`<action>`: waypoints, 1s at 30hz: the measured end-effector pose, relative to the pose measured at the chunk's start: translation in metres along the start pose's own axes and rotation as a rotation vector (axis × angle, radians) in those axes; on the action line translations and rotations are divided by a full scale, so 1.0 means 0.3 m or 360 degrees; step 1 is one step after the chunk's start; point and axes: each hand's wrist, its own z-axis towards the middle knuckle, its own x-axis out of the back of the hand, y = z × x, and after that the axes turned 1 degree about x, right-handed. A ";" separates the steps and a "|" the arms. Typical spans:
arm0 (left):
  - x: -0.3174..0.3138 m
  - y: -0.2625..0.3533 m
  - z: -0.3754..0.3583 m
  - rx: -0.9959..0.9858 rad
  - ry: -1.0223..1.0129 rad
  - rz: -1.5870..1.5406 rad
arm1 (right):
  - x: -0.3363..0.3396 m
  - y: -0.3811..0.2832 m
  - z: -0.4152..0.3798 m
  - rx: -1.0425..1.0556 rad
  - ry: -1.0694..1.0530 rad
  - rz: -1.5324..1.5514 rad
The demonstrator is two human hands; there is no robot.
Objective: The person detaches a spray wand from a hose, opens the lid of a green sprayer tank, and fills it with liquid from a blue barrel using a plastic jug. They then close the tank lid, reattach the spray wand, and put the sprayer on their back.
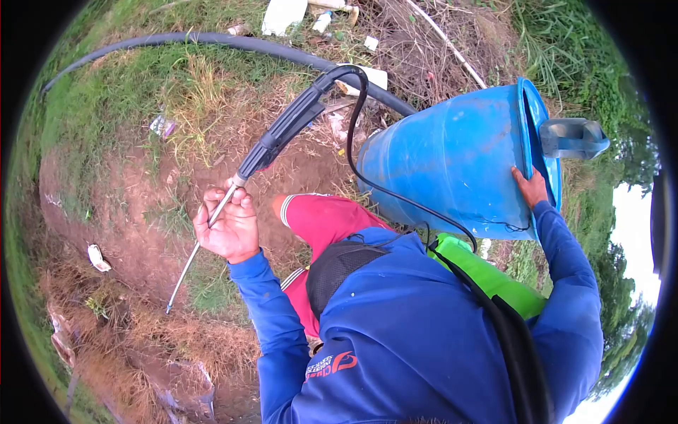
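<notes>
My left hand point(229, 230), palm up with curled fingers, holds the thin metal lance point(185, 272) of a spray wand just below its black handle point(282, 127). The lance points down and left, and a black hose point(351, 141) curves from the handle's far end past the barrel. My right hand point(533, 189) grips the rim of a large blue barrel point(445, 152), its fingers partly hidden over the edge. A grey jug-like container with a handle point(573, 138) sits at the barrel's mouth. A bright green tank point(494, 279) hangs against my body on a black strap.
A thick dark pipe point(247, 42) runs across the grass behind the wand. A thin pale pole point(448, 41) lies near the barrel. White litter point(284, 15) and a small white object point(99, 258) lie on the ground. Dense bushes stand at the right.
</notes>
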 end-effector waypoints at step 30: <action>-0.060 -0.289 0.087 0.0522 0.0011 0.1005 | -0.001 -0.017 -0.041 0.0234 0.0220 -0.0086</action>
